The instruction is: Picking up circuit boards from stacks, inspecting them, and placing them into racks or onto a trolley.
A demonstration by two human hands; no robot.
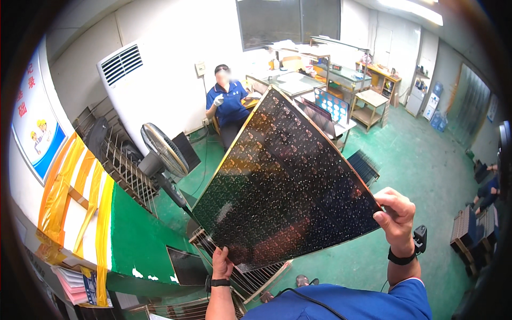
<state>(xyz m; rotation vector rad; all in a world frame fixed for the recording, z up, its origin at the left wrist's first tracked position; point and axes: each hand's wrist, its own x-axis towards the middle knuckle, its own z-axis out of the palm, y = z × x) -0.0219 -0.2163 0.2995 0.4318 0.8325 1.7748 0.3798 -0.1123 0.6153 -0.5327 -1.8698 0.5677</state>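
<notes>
— Blue shirt [373, 301], closest to the lens. And just beyond?

— Dark speckled panel [288, 181], held up in the air at a tilt, above the green floor [416, 154], with 2 hands on the rim.

— Held how?

— Left grip [222, 264] closed on the lower-left edge, thumb over the face. Right grip [396, 213] pinched narrow around the right-hand corner. Pressure: cannot tell.

— Done so far, at a guess?

— Panel up in hand, speckled face in plain view, supported at 2 places. Beyond that, nothing to confirm as finished.

— And left?

— Not yet set down, not yet let go at either side. For any further steps, cannot tell from a single view.

— Anything close by?

— Slatted rack [266, 277] underneath, partly hidden; contact with the panel, impossible to judge. Smaller dark sheet [188, 266] to the left, by the edge of the green tabletop [141, 240]. Farther off, standing fan [164, 149] and seated person [228, 101] in blue.
</notes>
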